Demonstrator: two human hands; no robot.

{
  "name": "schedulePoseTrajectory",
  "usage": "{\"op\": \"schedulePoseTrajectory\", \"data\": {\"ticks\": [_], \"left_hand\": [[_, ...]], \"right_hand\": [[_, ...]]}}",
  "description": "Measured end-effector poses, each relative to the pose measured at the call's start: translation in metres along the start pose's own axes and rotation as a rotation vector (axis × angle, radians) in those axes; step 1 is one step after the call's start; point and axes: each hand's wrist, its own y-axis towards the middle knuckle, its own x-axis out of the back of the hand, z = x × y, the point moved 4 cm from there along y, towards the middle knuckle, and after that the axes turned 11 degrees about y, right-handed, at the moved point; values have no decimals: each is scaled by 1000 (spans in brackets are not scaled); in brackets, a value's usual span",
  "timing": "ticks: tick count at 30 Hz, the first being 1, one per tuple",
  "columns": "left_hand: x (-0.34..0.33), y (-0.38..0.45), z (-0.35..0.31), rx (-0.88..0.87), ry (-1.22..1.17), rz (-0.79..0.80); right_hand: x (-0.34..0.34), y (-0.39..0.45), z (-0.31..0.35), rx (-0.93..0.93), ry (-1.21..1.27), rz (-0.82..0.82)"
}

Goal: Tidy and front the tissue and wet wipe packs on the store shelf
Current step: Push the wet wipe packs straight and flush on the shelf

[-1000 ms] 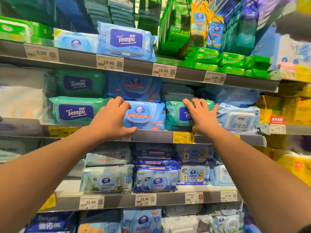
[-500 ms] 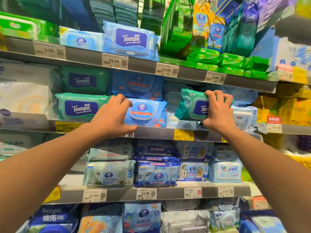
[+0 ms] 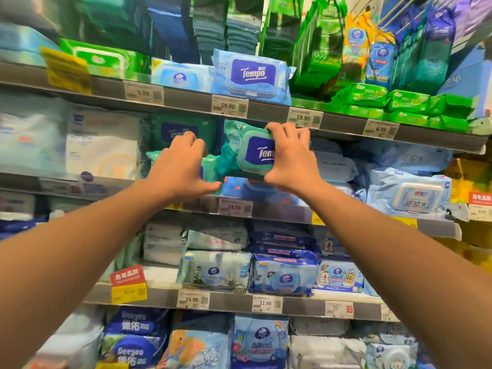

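Observation:
My right hand (image 3: 290, 161) grips a teal Tempo wet wipe pack (image 3: 247, 153) by its right end and holds it tilted in the air at the second shelf, just under the top shelf's rail. A blue wipe pack (image 3: 239, 187) lies below it on that shelf. To its left, my left hand (image 3: 181, 169) has its fingers bent over another teal Tempo pack (image 3: 210, 166) lying on the shelf, thumb spread toward the held pack. A third teal Tempo pack (image 3: 170, 131) is stacked behind and above.
The top shelf carries a light blue Tempo pack (image 3: 250, 75) and small green packs (image 3: 372, 95). Pale blue packs (image 3: 410, 193) fill the second shelf's right, white tissue bundles (image 3: 103, 147) its left. Lower shelves hold more wipe packs (image 3: 282, 275). Price rail (image 3: 279, 211) runs along the edge.
My right hand picked the teal pack off the shelf's right part and carried it up and left, over the blue pack. My left hand stayed by the left teal packs.

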Motion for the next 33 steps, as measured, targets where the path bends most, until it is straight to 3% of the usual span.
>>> {"op": "schedulePoseTrajectory", "data": {"ticks": [7,13,21,33], "left_hand": [[36,-35,93,123,85,23],[48,-60,140,174,130,24],[44,-68,157,181,145,34],[21,-60,149,172,81,23]], "right_hand": [[-48,27,83,-20,88,21],[-63,46,130,49,-26,5],[-90,49,149,149,-233,55],[-93,59,146,187,-213,95]]}}
